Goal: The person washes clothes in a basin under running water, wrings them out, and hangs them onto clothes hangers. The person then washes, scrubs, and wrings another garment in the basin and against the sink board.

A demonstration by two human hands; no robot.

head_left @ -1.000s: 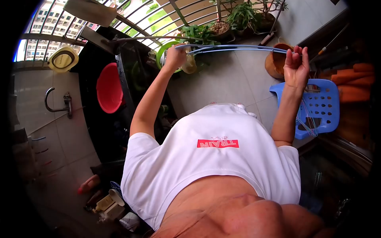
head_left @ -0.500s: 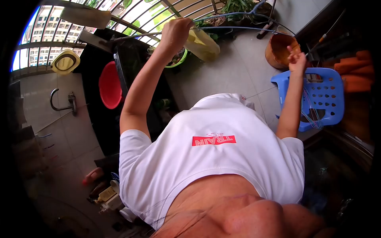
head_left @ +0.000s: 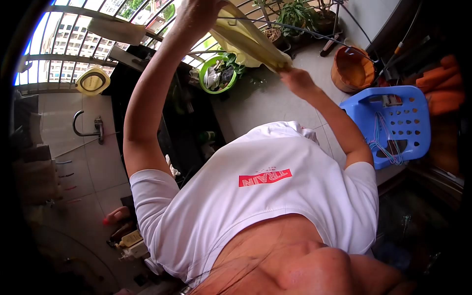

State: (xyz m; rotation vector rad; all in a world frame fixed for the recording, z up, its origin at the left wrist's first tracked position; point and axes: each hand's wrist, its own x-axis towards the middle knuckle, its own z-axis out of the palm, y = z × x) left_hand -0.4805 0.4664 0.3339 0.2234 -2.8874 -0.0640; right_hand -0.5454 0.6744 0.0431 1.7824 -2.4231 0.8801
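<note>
In the head view, the only one I have, a yellow cloth point(head_left: 253, 42) runs slantwise between my two hands, up near the window bars. I seem to have it by opposite ends so that it is drawn out long and narrow and kept off the floor tiles; that much is my reading of its slope. My right hand point(head_left: 299, 82) is closed on the lower end, bunching the cloth into a tight fold. My left hand point(head_left: 196, 19) is at the upper end, but the top of the picture cuts off its fingers, so I cannot tell how they grip. A thin wire point(head_left: 314, 34) passes behind the right hand's side of the cloth (whether my left fingers also hold it, I can't say).

The thin hangers point(head_left: 381, 140) are on the blue plastic chair point(head_left: 418, 142), probably put there to be within my right hand's reach. The green pot point(head_left: 221, 92) is beyond the cloth, near the bars, perhaps for the light.

As for pose, my left arm goes up high and well forward, its elbow out to the side. My right arm is lower, elbow bent outward, the forearm slanting inward across the front of me.
</note>
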